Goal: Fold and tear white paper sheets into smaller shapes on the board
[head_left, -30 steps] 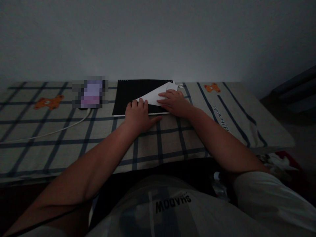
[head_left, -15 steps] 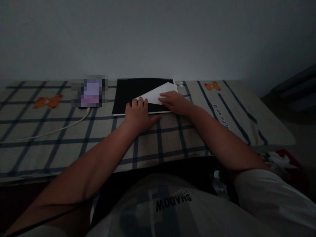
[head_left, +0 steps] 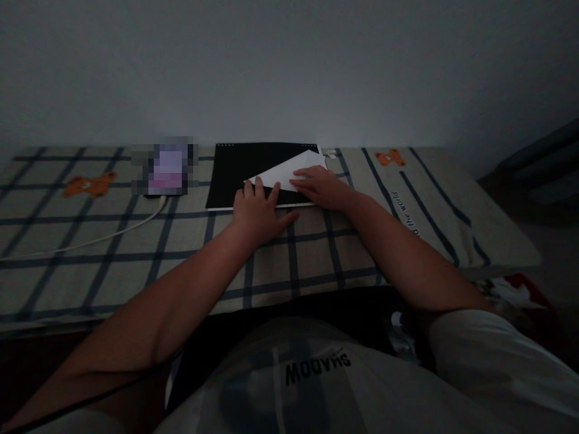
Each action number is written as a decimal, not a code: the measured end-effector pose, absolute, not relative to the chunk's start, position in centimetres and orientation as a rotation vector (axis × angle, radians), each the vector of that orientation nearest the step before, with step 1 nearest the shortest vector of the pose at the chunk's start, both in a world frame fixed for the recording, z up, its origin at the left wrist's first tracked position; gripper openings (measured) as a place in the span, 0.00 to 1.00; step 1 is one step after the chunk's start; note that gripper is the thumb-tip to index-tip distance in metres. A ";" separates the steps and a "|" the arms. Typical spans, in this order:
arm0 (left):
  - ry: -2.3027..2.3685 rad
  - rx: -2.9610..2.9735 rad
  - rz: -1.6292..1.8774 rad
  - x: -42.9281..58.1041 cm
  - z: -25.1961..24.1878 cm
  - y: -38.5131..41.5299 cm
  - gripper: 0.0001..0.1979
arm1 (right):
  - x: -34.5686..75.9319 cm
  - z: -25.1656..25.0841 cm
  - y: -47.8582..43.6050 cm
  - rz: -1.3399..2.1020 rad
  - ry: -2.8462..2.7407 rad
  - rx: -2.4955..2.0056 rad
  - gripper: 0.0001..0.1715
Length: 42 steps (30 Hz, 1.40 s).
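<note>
A folded sheet of white paper [head_left: 289, 167] lies slantwise on a flat black pad with a pale edge [head_left: 230, 169]. Its long pointed end reaches left, and its broader end is at the right. My left hand [head_left: 257, 208] rests with fingers spread, the fingertips at the paper's lower left edge and the thumb stretched out over the cloth. My right hand [head_left: 322, 185] lies flat over the paper's right part, fingers extended and pressing on it. Part of the paper is hidden beneath this hand.
The table bears a checked cloth [head_left: 190, 241] with printed bears. Left of the pad stands a phone [head_left: 167, 169] with a blurred screen and a white cable [head_left: 122, 232]. A small white object [head_left: 331, 154] sits by the pad's right corner. Behind rises a wall [head_left: 289, 72].
My left hand has shifted slightly to the right, and its fingers have spread wider, showing more of the paper's left tip. The right hand has stayed in place.
</note>
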<state>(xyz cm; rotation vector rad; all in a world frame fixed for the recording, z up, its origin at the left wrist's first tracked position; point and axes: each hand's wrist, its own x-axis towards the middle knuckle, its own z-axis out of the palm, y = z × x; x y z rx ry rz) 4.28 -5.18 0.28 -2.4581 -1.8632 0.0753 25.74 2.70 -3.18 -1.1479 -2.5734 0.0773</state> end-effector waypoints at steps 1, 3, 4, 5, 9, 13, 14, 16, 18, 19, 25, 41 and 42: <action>-1.863 -2.465 0.084 4.3 0.3 -5.2 0.46 | 25.7 -3.2 2.7 0.078 -2.574 -1.154 0.22; -1.865 -2.468 0.089 4.3 0.3 -5.2 0.46 | 25.7 -3.1 2.6 0.077 -2.578 -1.164 0.22; -1.868 -2.467 0.086 4.3 0.3 -5.3 0.46 | 25.7 -3.1 2.6 0.076 -2.580 -1.166 0.22; -1.868 -2.466 0.078 4.3 0.4 -5.3 0.46 | 25.7 -3.1 2.6 0.076 -2.581 -1.165 0.22; -1.796 -2.488 -0.015 4.2 0.3 -5.5 0.43 | 25.6 -3.1 2.6 0.076 -2.566 -1.158 0.22; -1.721 -2.524 -0.061 4.2 0.1 -5.5 0.42 | 25.6 -3.1 2.6 0.069 -2.562 -1.156 0.21; -1.716 -2.528 -0.064 4.3 0.0 -5.4 0.42 | 25.6 -3.0 2.5 0.065 -2.563 -1.154 0.21; -1.707 -2.533 -0.070 4.3 -0.1 -5.3 0.43 | 25.6 -2.9 2.5 0.065 -2.565 -1.151 0.21; -1.702 -2.534 -0.072 4.3 -0.1 -5.2 0.43 | 25.6 -2.8 2.6 0.077 -2.563 -1.141 0.20; -1.701 -2.535 -0.074 4.2 -0.1 -5.2 0.42 | 25.7 -2.6 2.6 0.089 -2.561 -1.129 0.19; -1.702 -2.548 -0.088 4.2 -0.1 -5.0 0.42 | 25.8 -1.6 2.4 0.127 -2.601 -1.073 0.17; -1.799 -2.511 -0.033 4.2 0.0 -5.0 0.45 | 25.9 -0.7 2.1 0.155 -2.631 -1.041 0.19; -1.800 -2.509 -0.023 4.2 0.0 -5.0 0.45 | 25.8 -0.6 2.0 0.157 -2.633 -1.047 0.19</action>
